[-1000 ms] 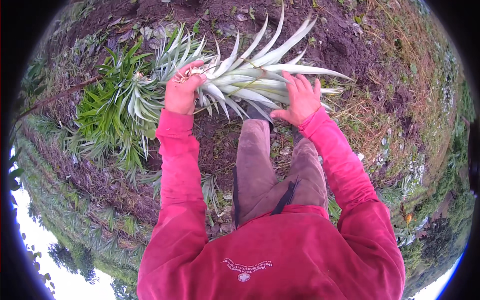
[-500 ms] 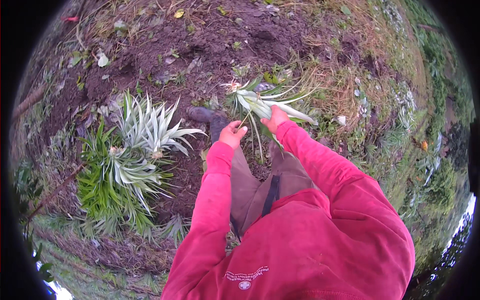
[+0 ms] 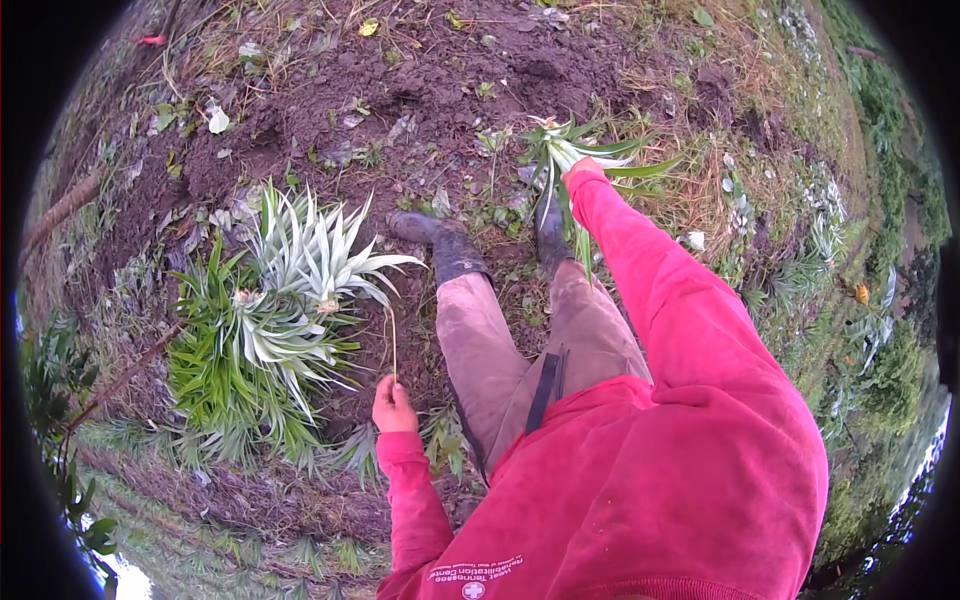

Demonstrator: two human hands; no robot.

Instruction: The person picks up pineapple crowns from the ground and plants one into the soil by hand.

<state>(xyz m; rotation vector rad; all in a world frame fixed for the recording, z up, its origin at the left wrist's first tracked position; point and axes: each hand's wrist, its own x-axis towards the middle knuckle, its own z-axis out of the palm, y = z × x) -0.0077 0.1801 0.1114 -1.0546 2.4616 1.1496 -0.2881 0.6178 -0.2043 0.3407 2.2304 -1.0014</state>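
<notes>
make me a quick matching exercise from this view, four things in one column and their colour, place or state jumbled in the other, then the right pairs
Column one
1) left hand
2) right hand
3) plant heap
4) sweatshirt

Column two
a) green and whitish, to the left of the boots
b) red, long-sleeved
c) gripping a spiky-leaved plant
d) pinching a thin tan strand

Right pairs
1-d, 2-c, 3-a, 4-b
</notes>
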